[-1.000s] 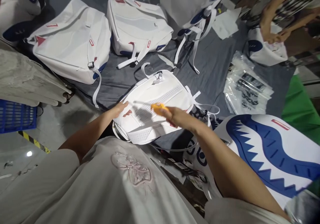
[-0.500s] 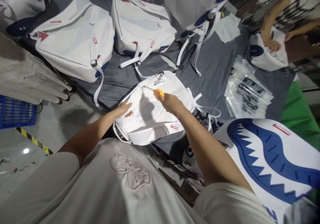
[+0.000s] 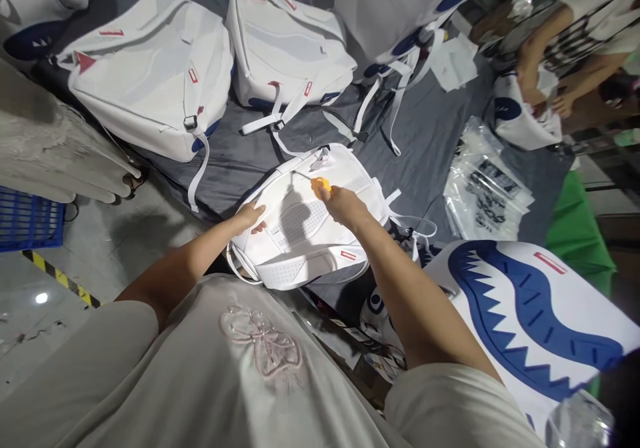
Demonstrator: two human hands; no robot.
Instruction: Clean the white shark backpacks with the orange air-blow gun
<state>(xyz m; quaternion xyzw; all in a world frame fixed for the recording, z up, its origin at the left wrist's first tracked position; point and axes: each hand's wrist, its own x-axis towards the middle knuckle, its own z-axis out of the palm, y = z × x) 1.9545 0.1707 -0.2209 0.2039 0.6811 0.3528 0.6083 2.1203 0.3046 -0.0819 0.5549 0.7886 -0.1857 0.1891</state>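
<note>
A white backpack (image 3: 345, 161) lies in front of me on the dark cloth, its perforated padded panel facing up. My left hand (image 3: 249, 217) is closed on its left edge, thumb on top, with some fingertips showing just below. Held in my right hand (image 3: 343, 205) is an orange-handled tool (image 3: 320, 185) with a thin shaft pointing left, above the upper part of the panel. Its exact kind is unclear. A shadow falls across the panel. White straps hang off the backpack's right side.
More white backpacks (image 3: 155, 75) lie along the far side of the dark-cloth table (image 3: 415, 175). To the right are clear plastic bags (image 3: 487, 188) and a backpack with a blue toothed print (image 3: 540, 315). A co-worker's hands (image 3: 543, 98) handle another bag. A blue crate (image 3: 30, 218) stands at left.
My view has shifted slightly. My hands keep almost the same place, with the orange-handled tool a touch lower and to the right. The co-worker's hands have moved at their bag.
</note>
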